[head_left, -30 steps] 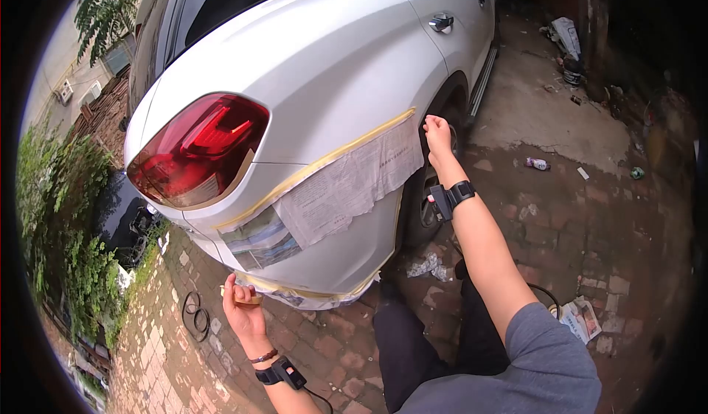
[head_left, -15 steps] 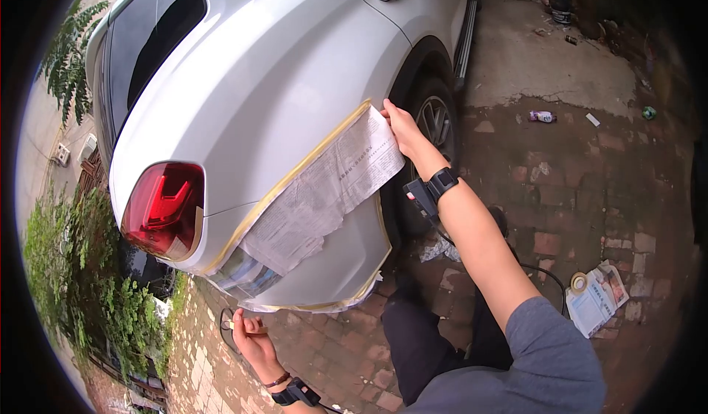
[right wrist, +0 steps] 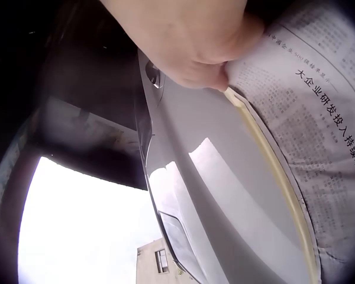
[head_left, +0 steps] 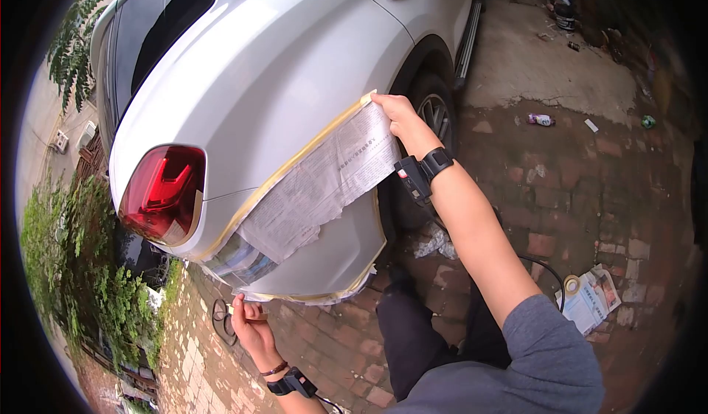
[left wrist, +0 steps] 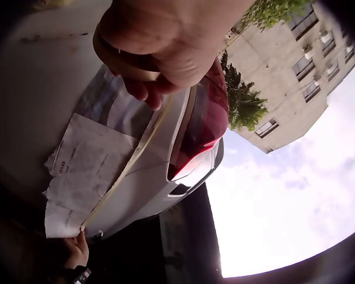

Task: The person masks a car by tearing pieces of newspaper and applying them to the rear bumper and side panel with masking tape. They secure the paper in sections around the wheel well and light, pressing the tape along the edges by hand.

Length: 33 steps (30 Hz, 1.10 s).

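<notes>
A white car [head_left: 280, 67] has newspaper [head_left: 324, 182] fixed across its rear corner by a strip of tan masking tape [head_left: 295, 163]. My right hand [head_left: 394, 112] pinches the top right corner of the newspaper and tape by the wheel arch; the right wrist view shows my fingers [right wrist: 195, 53] on the tape end [right wrist: 239, 100]. My left hand [head_left: 247, 322] is low under the bumper and grips a roll of masking tape [left wrist: 127, 59].
The red tail light [head_left: 162, 193] is left of the paper. A rear wheel [head_left: 435, 119] sits behind my right hand. On the brick ground lie a tape roll [head_left: 569, 285] on folded newspaper [head_left: 594, 296], a bottle [head_left: 540, 120], and a crumpled scrap [head_left: 431, 243].
My right hand moved from the wheel-arch edge up to the paper's top right corner and now pinches it. The head view shifted, so the car sits lower left. The left hand stays low.
</notes>
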Tool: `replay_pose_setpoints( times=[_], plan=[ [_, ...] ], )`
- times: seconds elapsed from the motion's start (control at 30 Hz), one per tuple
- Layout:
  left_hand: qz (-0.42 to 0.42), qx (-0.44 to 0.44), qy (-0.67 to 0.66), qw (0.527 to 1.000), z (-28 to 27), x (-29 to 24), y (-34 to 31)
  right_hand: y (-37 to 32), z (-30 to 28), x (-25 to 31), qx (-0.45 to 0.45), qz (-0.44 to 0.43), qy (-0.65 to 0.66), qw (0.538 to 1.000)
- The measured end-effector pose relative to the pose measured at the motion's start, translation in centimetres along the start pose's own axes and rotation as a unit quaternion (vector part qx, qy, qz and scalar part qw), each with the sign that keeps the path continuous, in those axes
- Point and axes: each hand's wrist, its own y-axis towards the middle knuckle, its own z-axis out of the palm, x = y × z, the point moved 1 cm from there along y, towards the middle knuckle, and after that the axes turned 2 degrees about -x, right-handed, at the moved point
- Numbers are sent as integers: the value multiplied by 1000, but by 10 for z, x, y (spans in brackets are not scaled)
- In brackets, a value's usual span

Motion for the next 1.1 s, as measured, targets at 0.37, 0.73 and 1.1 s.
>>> replay_pose_setpoints(
  times=[0.37,0.73,1.1],
  plan=[
    [91,-41,141,985,24,-18,0,-45,0,10,10,-212,-106,971],
    [489,43,516,702,38,-67,76,-391,-57,64,343,-512,-213,758],
    [513,158,655,532,55,-103,91,-440,-49,67,327,-500,-309,740]
  ],
)
